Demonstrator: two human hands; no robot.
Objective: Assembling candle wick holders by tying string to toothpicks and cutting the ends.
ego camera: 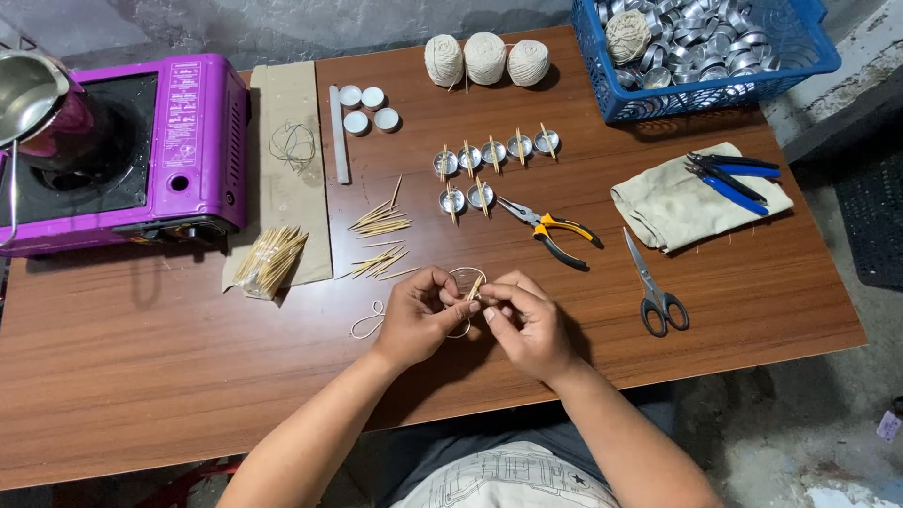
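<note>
Wooden stick (475, 287) with pale string (458, 329) looped round it — I log it pinched between left hand (416, 318) and right hand (527, 325), both grips pressed together, low over counter (188, 376) centre; spare sticks (381, 261) lie just beyond — within reach.

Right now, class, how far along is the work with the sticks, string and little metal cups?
Done: seven metal cups on the table each carry a stick across the rim. In hand: left hand and right hand pinch a small stick with string. Left: loose sticks and a blue basket of empty cups.
</note>
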